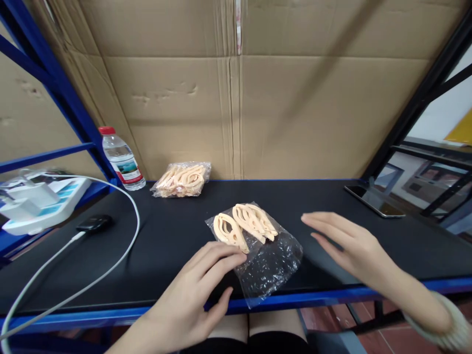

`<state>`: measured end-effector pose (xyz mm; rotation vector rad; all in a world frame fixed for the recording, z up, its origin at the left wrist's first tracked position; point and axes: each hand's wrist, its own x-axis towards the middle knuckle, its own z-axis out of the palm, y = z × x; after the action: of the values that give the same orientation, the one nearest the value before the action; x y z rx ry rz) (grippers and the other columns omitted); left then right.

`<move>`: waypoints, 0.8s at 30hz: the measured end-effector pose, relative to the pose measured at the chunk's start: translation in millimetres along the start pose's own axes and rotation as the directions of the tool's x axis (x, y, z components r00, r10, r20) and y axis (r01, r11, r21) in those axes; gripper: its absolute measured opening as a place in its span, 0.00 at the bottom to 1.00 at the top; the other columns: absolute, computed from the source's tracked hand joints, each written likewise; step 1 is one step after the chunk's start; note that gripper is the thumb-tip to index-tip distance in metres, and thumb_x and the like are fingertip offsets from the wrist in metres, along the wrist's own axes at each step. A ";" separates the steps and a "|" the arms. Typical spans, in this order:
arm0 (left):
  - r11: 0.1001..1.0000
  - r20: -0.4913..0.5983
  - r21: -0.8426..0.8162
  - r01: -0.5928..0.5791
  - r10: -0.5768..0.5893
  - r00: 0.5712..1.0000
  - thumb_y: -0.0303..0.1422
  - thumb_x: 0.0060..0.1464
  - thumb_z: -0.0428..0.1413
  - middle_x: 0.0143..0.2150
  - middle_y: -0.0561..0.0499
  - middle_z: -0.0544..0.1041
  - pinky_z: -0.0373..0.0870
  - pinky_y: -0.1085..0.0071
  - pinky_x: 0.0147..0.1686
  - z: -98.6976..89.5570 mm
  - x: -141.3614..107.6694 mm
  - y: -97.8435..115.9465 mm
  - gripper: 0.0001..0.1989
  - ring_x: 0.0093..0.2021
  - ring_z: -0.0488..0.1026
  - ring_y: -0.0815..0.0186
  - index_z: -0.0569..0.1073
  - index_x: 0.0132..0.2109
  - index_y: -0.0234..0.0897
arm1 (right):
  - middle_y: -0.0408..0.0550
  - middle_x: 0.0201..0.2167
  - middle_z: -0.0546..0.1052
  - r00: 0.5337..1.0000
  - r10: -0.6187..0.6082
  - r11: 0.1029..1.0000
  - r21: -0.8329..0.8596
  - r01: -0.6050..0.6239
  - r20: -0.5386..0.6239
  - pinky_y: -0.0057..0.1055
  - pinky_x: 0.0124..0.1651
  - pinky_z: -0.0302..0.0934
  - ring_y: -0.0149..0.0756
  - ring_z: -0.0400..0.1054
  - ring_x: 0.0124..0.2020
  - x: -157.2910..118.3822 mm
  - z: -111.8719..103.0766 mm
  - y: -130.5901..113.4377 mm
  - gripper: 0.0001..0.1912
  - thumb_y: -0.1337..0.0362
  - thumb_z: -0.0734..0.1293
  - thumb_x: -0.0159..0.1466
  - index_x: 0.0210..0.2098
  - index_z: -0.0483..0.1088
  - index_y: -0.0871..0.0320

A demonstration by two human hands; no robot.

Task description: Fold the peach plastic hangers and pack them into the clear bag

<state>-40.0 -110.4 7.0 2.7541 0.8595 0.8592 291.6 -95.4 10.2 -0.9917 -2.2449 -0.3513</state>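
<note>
A clear plastic bag (271, 268) lies flat near the table's front edge. At its far end rest several beige, teardrop-shaped looped pieces (254, 220) with small holes; one beige loop (229, 231) sits a little apart on the left. My left hand (201, 285) is open, its fingertips at the near tip of that left loop and the bag's edge, thumb spread away. Whether the fingers press on the bag cannot be made out. To the right of the bag, my right hand (348, 246) hovers over the table, open and holding nothing, fingers stretched toward the left.
Another filled bag of beige loops (182, 180) lies at the back, beside a water bottle (123, 160). On the left are a power strip (47, 201), a black device (94, 223) and a white cable (136, 216). A phone (374, 200) lies at right. Cardboard (295, 98) walls the back.
</note>
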 end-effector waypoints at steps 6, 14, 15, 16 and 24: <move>0.998 0.041 0.011 0.067 -0.067 0.997 0.25 0.52 0.58 0.59 0.41 0.65 0.65 0.56 0.58 11.1 7.0 -1.5 0.19 0.61 0.62 0.55 0.65 0.51 0.38 | 0.59 0.62 0.63 0.957 -0.154 0.977 0.184 0.110 0.245 0.50 0.61 0.59 0.47 0.57 0.62 18.0 39.2 53.0 0.30 0.62 0.67 0.65 0.65 0.57 0.56; 0.999 -0.092 -0.022 0.041 -0.043 0.995 0.22 0.56 0.57 0.46 0.47 0.74 0.71 0.65 0.45 20.6 14.9 -4.8 0.09 0.46 0.71 0.62 0.70 0.42 0.39 | 0.52 0.43 0.77 0.926 -0.371 0.860 0.351 0.371 -0.069 0.43 0.47 0.67 0.41 0.69 0.47 38.1 64.3 46.7 0.14 0.66 0.70 0.62 0.48 0.72 0.57; 1.000 -0.134 -0.008 0.021 -0.022 0.991 0.21 0.56 0.56 0.43 0.48 0.76 0.71 0.66 0.44 20.3 13.1 -6.6 0.08 0.43 0.72 0.63 0.71 0.41 0.39 | 0.51 0.41 0.77 0.919 -0.384 0.852 0.351 0.390 -0.087 0.42 0.46 0.67 0.41 0.69 0.46 37.6 64.6 46.7 0.12 0.68 0.70 0.63 0.47 0.72 0.57; 1.000 -0.179 0.000 0.009 -0.009 0.984 0.20 0.57 0.56 0.41 0.49 0.77 0.71 0.67 0.42 19.5 10.8 -8.5 0.08 0.41 0.73 0.64 0.71 0.40 0.38 | 0.50 0.40 0.78 0.915 -0.392 0.846 0.351 0.401 -0.099 0.41 0.45 0.67 0.40 0.69 0.45 36.4 64.3 46.5 0.11 0.70 0.69 0.63 0.46 0.72 0.56; 0.943 -0.181 -0.206 0.260 -0.298 0.937 0.24 0.60 0.53 0.35 0.52 0.78 0.71 0.75 0.39 5.5 -7.7 -15.6 0.06 0.37 0.75 0.67 0.73 0.37 0.39 | 0.51 0.37 0.76 0.974 -0.217 0.767 0.630 0.124 0.073 0.36 0.42 0.65 0.36 0.68 0.39 24.4 48.4 20.5 0.08 0.73 0.65 0.65 0.39 0.76 0.59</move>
<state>-49.7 -101.5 -5.7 2.3425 1.1179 1.1200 272.4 -44.8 -10.5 -0.4627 -2.3341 0.3961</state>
